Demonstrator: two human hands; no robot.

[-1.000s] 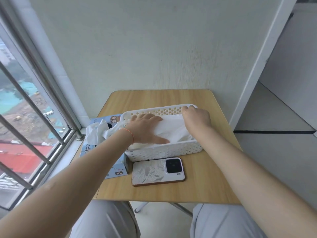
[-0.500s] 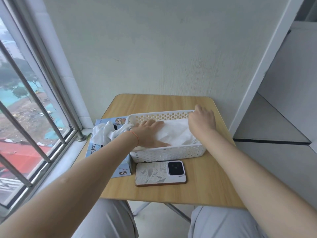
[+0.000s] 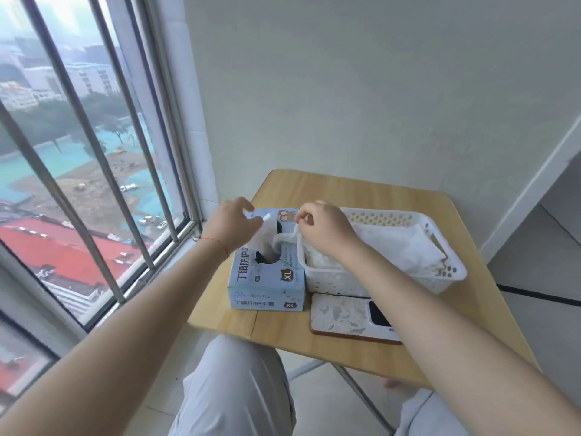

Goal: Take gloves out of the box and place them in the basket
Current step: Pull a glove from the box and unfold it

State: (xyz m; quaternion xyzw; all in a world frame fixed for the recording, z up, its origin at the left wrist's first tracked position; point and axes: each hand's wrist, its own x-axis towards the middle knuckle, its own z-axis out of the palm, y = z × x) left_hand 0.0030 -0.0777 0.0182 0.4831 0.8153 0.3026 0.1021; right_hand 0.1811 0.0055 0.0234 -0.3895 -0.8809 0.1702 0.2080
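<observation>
A light blue glove box (image 3: 267, 280) stands at the table's left side with a white glove (image 3: 265, 239) sticking up out of its top opening. My left hand (image 3: 232, 226) is over the box's far left, fingers curled, pinching the glove's upper tip. My right hand (image 3: 325, 232) hovers at the left rim of the white perforated basket (image 3: 377, 284) and pinches a strip of white glove that stretches from the box opening toward the basket. Several white gloves (image 3: 399, 248) lie piled inside the basket.
A phone in a pale patterned case (image 3: 342, 314) lies flat in front of the basket. The small wooden table (image 3: 361, 190) stands against a white wall. A barred window (image 3: 103, 158) is close on the left. My knees are under the table's front edge.
Both hands have left the pile in the basket and moved left to the glove box, where they now pinch a glove. The view has swung left toward the window.
</observation>
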